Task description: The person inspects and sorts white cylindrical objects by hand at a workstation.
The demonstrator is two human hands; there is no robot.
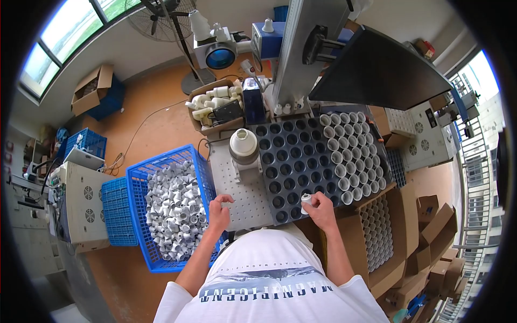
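Observation:
My right hand [321, 210] is closed in a pinch on a white plastic cup-shaped fitting [306, 204], above the front part of a dark tray with round holes [283, 201]. My left hand [219, 213] is at the front left corner of a perforated metal plate [229, 172]. Its fingers are loosely curled and apart, with nothing seen in them. On the plate stands a fixture with a white round top [243, 143]. Left of my left hand is a blue crate [138, 226] full of loose white fittings [175, 212].
White cups [353, 156] stand in rows on the right of the tray. A cardboard box [350, 237] at right holds more rows. Behind are a box of pipe pieces [215, 128], a metal column [301, 59] and an overhanging monitor [382, 70].

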